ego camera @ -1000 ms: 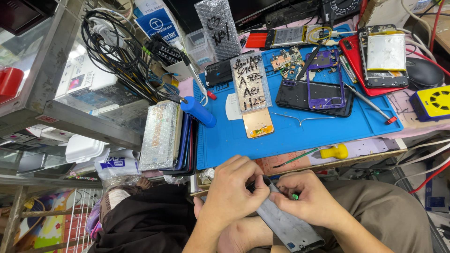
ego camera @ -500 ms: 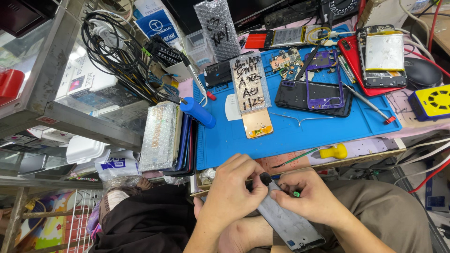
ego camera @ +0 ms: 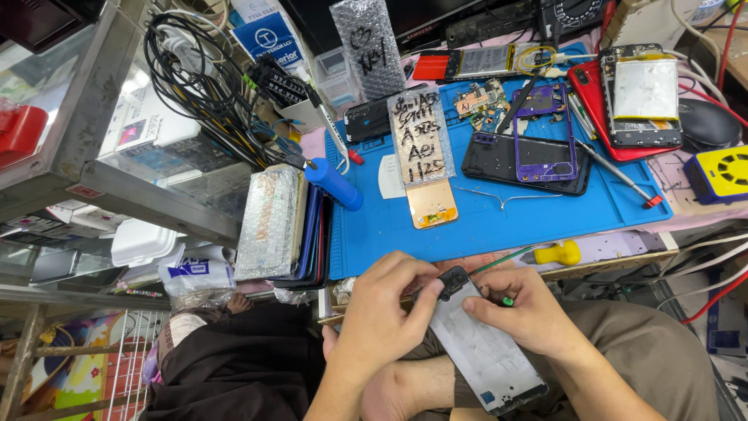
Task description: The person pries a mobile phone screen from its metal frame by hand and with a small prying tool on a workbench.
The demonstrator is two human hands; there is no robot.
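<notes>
— What do the 2 hands hold?
— In the head view, the left hand (ego camera: 382, 312) and right hand (ego camera: 518, 312) both grasp a grey phone frame (ego camera: 483, 351) over the lap, below the blue mat (ego camera: 499, 218) on the worktop (ego camera: 693, 175).
— Anything else?
— A yellow screwdriver (ego camera: 557, 253) lies near.

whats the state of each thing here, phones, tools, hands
grey phone frame: held over the lap, stripped
left hand: gripping the frame's top edge
right hand: on the frame, holding a small green-tipped tool
purple phone frame: lying open on the blue mat
red phone: opened, back off
yellow-handled screwdriver: lying unused
</notes>
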